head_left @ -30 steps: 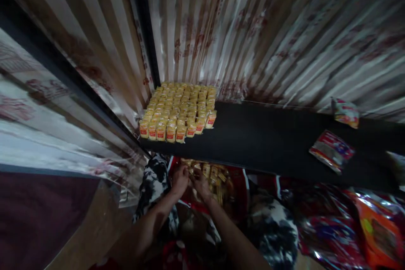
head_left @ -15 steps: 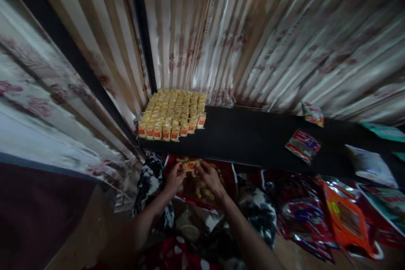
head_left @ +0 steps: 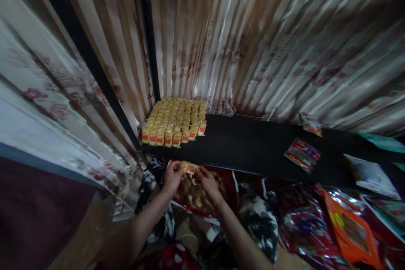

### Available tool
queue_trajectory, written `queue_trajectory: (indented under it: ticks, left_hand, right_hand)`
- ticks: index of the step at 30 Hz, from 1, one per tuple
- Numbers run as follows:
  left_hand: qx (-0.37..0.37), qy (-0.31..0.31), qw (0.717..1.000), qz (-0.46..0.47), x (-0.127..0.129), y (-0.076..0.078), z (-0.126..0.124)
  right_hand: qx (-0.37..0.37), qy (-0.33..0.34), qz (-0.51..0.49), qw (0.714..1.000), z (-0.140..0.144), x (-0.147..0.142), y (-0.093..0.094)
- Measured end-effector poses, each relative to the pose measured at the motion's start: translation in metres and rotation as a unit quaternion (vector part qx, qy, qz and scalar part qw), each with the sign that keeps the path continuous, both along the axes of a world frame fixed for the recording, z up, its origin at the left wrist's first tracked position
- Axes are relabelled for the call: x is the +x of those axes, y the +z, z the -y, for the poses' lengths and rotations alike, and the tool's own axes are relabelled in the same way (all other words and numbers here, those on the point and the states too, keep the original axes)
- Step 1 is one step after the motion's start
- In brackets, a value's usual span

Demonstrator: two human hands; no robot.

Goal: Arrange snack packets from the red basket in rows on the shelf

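Between my two hands is a small wrapped snack cake, yellow with an orange-red label. My left hand pinches its left end, and my right hand grips the right end. Below them a red bag lies open between my knees, with more yellow-gold wrapped pieces in it. Just beyond, at the left end of the black shelf, similar wrapped cakes stand in tight rows, red labels facing me along the front.
Farther right on the shelf lie a red packet, a small red-and-white packet, a white packet and a green one. Large red bags and an orange bag sit below. Striped plastic curtains hang behind and at left.
The view has shifted slightly, so the shelf sits lower. Both hands still hold the snack cake, now a little clear of the bag's contents. The rows look the same.
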State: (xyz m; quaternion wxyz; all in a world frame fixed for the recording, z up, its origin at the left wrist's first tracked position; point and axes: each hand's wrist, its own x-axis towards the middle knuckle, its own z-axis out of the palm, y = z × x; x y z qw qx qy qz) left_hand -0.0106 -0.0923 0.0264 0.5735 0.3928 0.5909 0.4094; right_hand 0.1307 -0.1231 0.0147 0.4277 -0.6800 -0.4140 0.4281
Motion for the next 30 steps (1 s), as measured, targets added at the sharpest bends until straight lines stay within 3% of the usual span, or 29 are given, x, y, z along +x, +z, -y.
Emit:
queue_trajectory:
  ticks: [2, 5, 9, 12, 17, 24, 30]
  left_hand:
    - [0.071, -0.023, 0.994, -0.082, -0.005, 0.006, -0.005]
    - [0.213, -0.058, 0.953, -0.209, -0.012, 0.018, -0.012]
    - [0.306, -0.126, 0.904, -0.271, -0.013, 0.031, -0.020]
    - [0.323, -0.154, 0.890, -0.283, -0.009, 0.035, -0.029]
    - [0.329, -0.113, 0.900, -0.263, -0.004, 0.032, -0.045]
    - [0.322, -0.104, 0.890, -0.306, -0.004, 0.019, -0.051]
    - [0.316, -0.112, 0.882, -0.333, -0.003, 0.007, -0.058]
  right_hand:
    - [0.046, -0.008, 0.101, 0.994, -0.001, -0.002, 0.003]
    - [0.141, -0.010, 0.224, 0.964, -0.006, -0.005, 0.012]
    - [0.209, 0.048, 0.250, 0.944, -0.022, -0.009, 0.023]
    - [0.219, 0.070, 0.250, 0.940, -0.035, -0.011, 0.025]
    - [0.211, 0.034, 0.213, 0.953, -0.060, -0.011, 0.020]
    - [0.152, -0.061, 0.132, 0.978, -0.098, -0.016, 0.014]
    - [0.137, -0.058, 0.160, 0.976, -0.111, -0.024, 0.013]
